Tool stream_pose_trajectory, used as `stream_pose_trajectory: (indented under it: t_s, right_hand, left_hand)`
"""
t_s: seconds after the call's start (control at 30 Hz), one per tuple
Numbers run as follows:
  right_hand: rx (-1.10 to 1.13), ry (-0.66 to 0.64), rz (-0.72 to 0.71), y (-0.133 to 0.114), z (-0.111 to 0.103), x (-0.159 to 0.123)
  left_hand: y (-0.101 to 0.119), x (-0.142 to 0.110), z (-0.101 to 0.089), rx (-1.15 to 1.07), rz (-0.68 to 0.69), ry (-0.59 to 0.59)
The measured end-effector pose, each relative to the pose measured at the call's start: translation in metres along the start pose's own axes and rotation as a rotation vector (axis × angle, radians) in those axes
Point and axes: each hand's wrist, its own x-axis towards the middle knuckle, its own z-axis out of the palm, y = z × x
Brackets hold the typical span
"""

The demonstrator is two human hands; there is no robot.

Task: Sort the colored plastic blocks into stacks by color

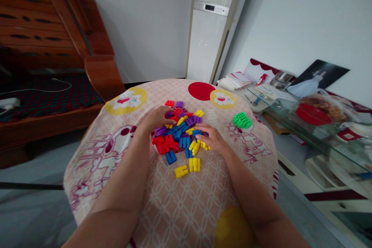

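A loose pile of small plastic blocks with rounded ribs, in red, blue, yellow and purple, lies on the cloth-covered round table. My left hand [159,118] curves around the pile's far left side, its fingers bent and apart beside purple and red blocks. At the right edge, my right hand [212,138] has its fingers spread, over or touching blue and yellow blocks. Red blocks [163,144] gather on the pile's near left. Two yellow blocks [194,164] lie closest to me. Apart from the pile, a cluster of green blocks [241,120] sits to the right.
The patterned tablecloth [186,213] covers the table. A wooden bench [99,69] stands at the left. Beyond the table is a tall white cabinet-like unit [207,38]. At the right, a glass shelf [290,112] carries papers, a red bowl [314,118] and a plastic bag.
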Motion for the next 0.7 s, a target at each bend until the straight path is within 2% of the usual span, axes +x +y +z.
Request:
stream_pose_trajectory:
  t_s: [0.13, 0.27, 0.4, 0.53, 0.7]
  right_hand:
    - [0.069, 0.12, 0.073, -0.001, -0.002, -0.002]
    - [0.06, 0.255, 0.201, 0.005, -0.007, -0.003]
    - [0.05, 0.307, 0.221, 0.013, -0.01, -0.005]
    - [-0.028, 0.296, 0.183, 0.014, -0.006, -0.004]
    - [-0.157, 0.142, 0.081, 0.004, 0.013, 0.009]
  left_hand:
    - [-0.009, -0.001, 0.004, 0.088, -0.122, 0.069]
    - [-0.028, -0.007, -0.007, 0.08, -0.285, 0.165]
    - [-0.039, -0.012, -0.014, 0.04, -0.372, 0.202]
    - [-0.034, -0.013, -0.013, 0.053, -0.379, 0.186]
    - [-0.022, -0.009, -0.002, 0.067, -0.329, 0.127]
